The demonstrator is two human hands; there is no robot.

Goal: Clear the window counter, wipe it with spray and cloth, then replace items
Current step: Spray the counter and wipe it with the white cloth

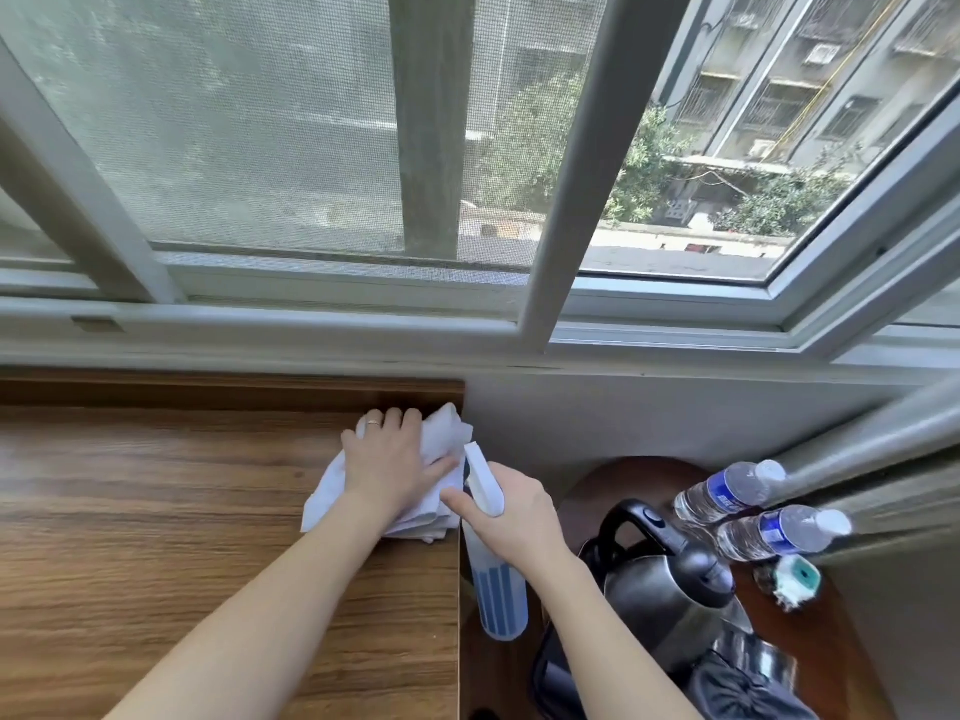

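A wooden counter (156, 511) runs under the window. At its far right corner lies a crumpled white cloth (447, 433). My left hand (389, 454), a ring on one finger, presses flat on the cloth with the fingers spread. My right hand (511, 511) grips the white trigger head of a spray bottle (496, 595), whose clear body with blue stripes hangs just off the counter's right edge. The nozzle points toward the cloth.
To the right and lower stands a dark round side table (597, 485) with a steel electric kettle (670, 589), two water bottles (727, 491) (779, 532), a small teal and white object (797, 579) and a dark cloth item. White window frame (311, 324) borders the counter's back.
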